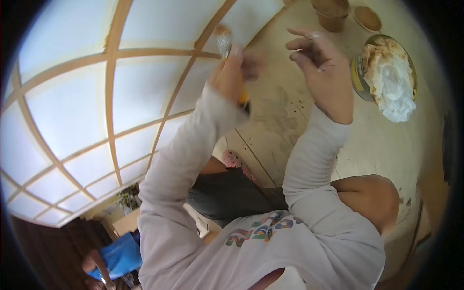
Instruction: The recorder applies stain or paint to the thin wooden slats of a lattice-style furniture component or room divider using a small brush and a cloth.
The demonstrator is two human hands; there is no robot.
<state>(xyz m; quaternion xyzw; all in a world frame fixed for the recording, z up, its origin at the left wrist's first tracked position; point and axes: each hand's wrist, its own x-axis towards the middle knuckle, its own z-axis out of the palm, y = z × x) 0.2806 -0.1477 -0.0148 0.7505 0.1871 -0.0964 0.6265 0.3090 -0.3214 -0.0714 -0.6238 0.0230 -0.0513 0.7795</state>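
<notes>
At upper centre, the left hand (229,77) is wrapping its fingers around a brush (224,45), bristles pointing up beyond them; the right hand's (325,70) fingers are curling loosely apart.

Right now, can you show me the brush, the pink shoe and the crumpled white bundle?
Brush (224,47): head view, its silvery metal band.
Pink shoe (232,158): head view, its top.
Crumpled white bundle (394,82): head view, its middle.

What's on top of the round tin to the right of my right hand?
A crumpled white sheet, stained brown in places, lies over the tin and hangs past its rim. Whatever is under the sheet is covered and can't be seen.
</notes>
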